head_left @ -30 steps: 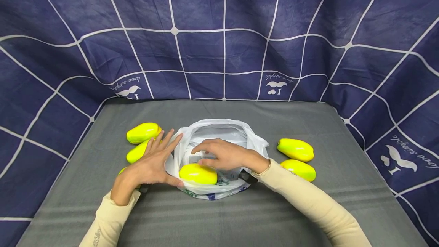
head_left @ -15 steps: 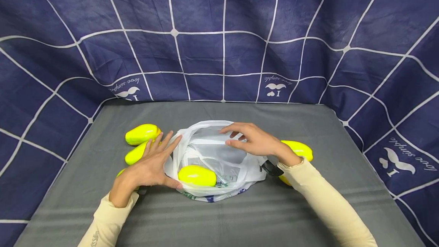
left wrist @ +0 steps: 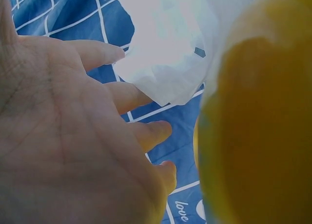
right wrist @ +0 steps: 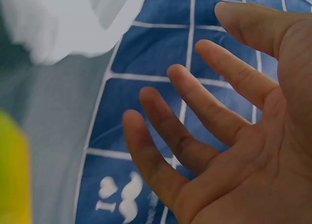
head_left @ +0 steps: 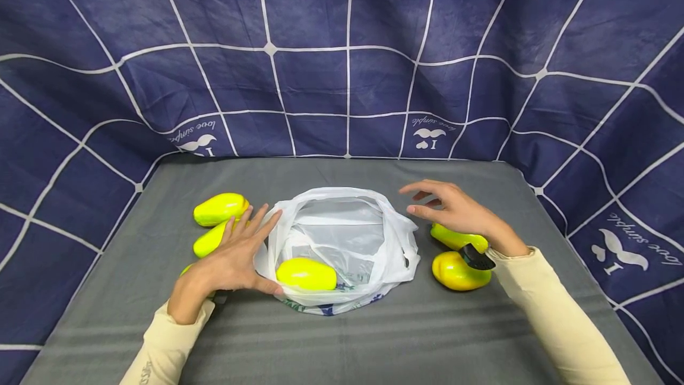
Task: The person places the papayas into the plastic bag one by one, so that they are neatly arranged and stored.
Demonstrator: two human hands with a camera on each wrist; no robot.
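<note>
Over gray cloth (head_left: 342,349), an empty right hand (head_left: 454,211), fingers parted, moves right of the bag (head_left: 399,236), leaving one yellow fruit (head_left: 306,274) inside, as the spread left hand (head_left: 230,261) stays at its left rim.

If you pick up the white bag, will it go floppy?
Probably floppy: the white bag looks thin and crumpled. The yellow fruit inside would likely make it sag where it lies. A push might fold the bag, since its opening is wavy.
</note>
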